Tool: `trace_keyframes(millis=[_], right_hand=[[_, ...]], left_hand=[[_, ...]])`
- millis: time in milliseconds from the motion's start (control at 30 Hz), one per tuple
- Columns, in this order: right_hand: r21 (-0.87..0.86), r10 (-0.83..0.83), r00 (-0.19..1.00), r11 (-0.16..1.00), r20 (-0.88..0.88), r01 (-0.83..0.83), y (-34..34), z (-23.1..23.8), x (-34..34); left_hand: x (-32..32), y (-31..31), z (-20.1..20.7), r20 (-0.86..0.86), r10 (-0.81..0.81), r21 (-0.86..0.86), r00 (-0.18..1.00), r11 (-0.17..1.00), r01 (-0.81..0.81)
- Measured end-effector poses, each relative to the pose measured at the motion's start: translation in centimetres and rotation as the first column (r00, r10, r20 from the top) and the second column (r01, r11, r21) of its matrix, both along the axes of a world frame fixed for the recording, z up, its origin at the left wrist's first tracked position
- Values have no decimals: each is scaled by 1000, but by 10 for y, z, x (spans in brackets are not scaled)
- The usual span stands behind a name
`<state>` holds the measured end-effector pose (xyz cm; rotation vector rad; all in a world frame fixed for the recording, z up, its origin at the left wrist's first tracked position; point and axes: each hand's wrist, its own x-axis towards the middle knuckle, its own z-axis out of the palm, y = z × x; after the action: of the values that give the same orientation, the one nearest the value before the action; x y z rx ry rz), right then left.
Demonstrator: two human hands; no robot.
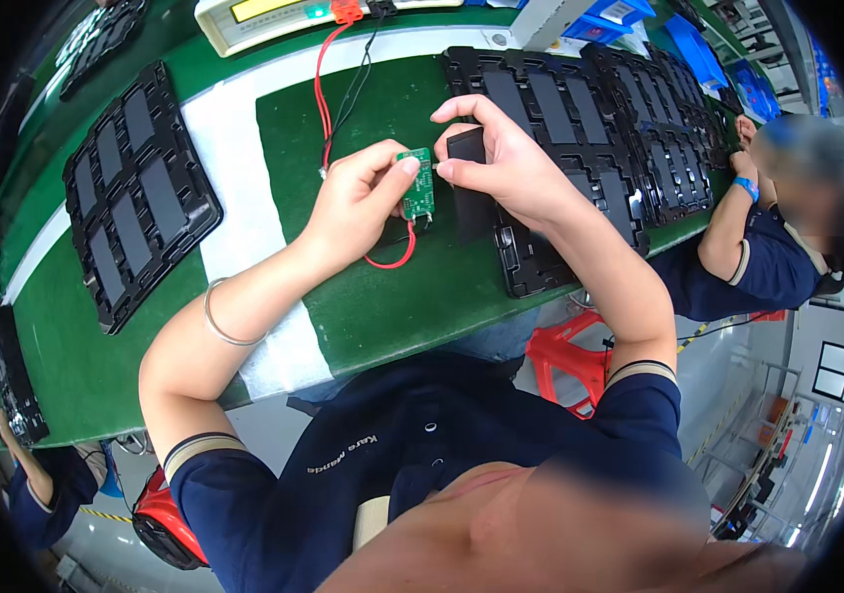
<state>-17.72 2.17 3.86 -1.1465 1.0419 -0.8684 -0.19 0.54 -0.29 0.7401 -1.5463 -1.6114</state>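
Between the thumb and fingers of my left hand (358,193) is a small green circuit board (417,188), held upright above the green mat. A short red wire (397,264) loops from the board's lower end, with a black wire beside it. My right hand (511,168) grips a flat black rectangular piece (469,203), its thumb in front and index finger raised. The board and the black piece are close together; whether they touch or are joined I cannot tell. Red leads (321,94) and black leads (355,91) run down from a bench meter (274,22) toward my left hand.
A black tray (135,193) with grey rectangular pads lies at left. More black trays (560,128) spread along the right side. Blue bins (610,18) stand at the back right. Co-workers (768,237) sit at both sides. A red stool (570,361) is below the bench.
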Motion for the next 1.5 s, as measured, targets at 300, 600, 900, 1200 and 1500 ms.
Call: trace_keyframes(millis=[300,600,900,1200,1500], right_hand=[[-63,30,997,997,-65,-34,-5,-3,3],[-139,-4,995,990,-101,-10,-3,-6,4],[-156,21,995,987,-94,-36,-3,-6,2],[-122,34,997,992,-65,-41,-1,-9,2],[-98,43,999,994,-27,-45,-2,-8,1]], left_hand=[[1,-2,0,75,-10,-26,997,1000,12],[0,-2,1,63,-34,-39,997,999,37],[3,-1,3,61,-103,13,993,995,102],[1,-2,1,62,-56,-33,997,998,58],[3,-2,2,110,-103,2,989,995,104]])
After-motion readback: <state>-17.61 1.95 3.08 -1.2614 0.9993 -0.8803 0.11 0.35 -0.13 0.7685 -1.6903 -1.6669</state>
